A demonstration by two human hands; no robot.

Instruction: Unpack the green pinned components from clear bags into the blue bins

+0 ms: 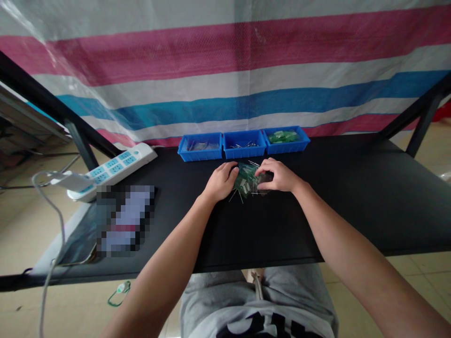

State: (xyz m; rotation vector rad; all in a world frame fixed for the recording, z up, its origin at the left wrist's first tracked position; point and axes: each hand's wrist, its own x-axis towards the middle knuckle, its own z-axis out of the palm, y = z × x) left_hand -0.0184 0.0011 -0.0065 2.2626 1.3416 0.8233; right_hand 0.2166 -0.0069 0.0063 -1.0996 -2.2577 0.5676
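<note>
Head view:
- loose pile of green parts with thin metal pins sits on the tabletop, just in front of the bins, between both hands
- left hand partly closed, curled fingers against pile's left side; exact hold cannot tell
- right hand partly closed, fingertips over pile's right side; exact hold cannot tell
- 3 blue plastic bins in a row behind pile, touching each other:
  - left bin: pale thin items
  - middle bin: metal pins
  - right bin: green pieces
- progress: each bin holds a shallow layer; sizeable pile left on table
- black table carries all this
- white power strip at table's far left
- striped tarp hangs behind
</note>
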